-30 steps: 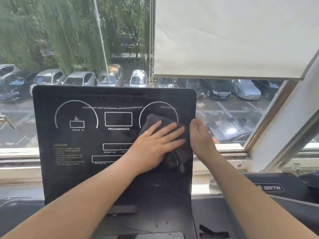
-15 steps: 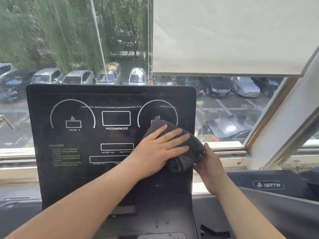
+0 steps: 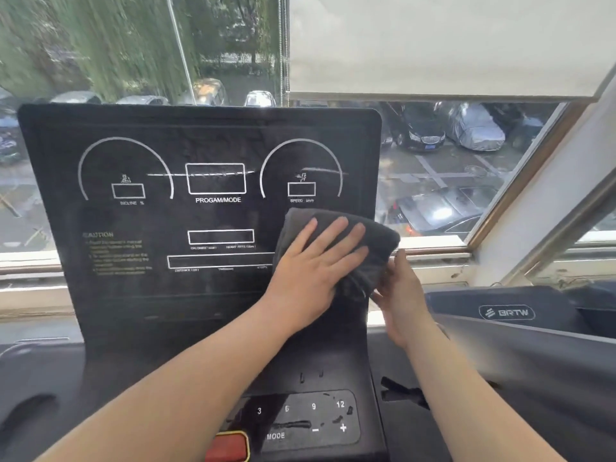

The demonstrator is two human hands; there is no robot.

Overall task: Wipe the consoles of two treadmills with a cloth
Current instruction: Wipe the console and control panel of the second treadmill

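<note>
A black treadmill console (image 3: 160,235) with white dial outlines and "PROGAM/MODE" lettering stands upright in front of me. A dark grey cloth (image 3: 373,241) lies against its lower right part, bulging past the right edge. My left hand (image 3: 313,271) presses flat on the cloth with straight, spread fingers. My right hand (image 3: 400,291) is at the console's right edge, fingers curled at the hanging end of the cloth. A second treadmill (image 3: 506,311) with a BRTW logo sits at the right.
Below the screen is a keypad (image 3: 310,418) with numbers, MODE, plus and minus, and a red stop button (image 3: 228,446). A window with a half-lowered blind (image 3: 433,41) is behind. The sill (image 3: 430,261) runs right behind the console.
The left hand and cloth slid down and slightly right on the console, uncovering the speed dial. The right hand dropped from the console's edge to the cloth's hanging end. My view tilted down.
</note>
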